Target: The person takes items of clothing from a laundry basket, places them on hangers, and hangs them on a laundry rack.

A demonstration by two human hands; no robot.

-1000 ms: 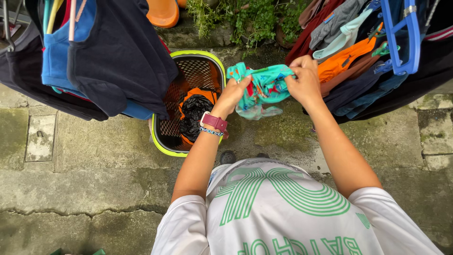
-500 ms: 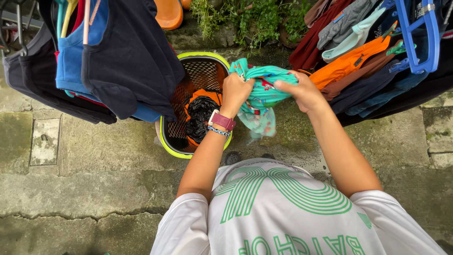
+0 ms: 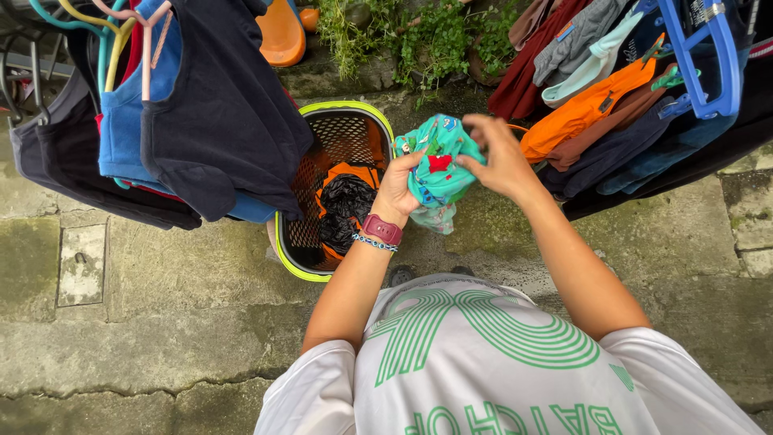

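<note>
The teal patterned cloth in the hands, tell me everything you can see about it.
The teal patterned cloth is a small, soft fabric piece, turquoise with red and pale printed shapes. It is bunched into a crumpled bundle, with a loose end hanging down below the hands. The left hand grips it from the left side and the right hand from the right. It is held in the air beside the rim of the green and orange mesh laundry basket.

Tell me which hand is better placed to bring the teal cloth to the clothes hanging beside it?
Probably the right hand. It grips the teal cloth on the side next to the hanging clothes, almost touching them. The left hand holds the cloth's other side, nearer the laundry basket.
</note>
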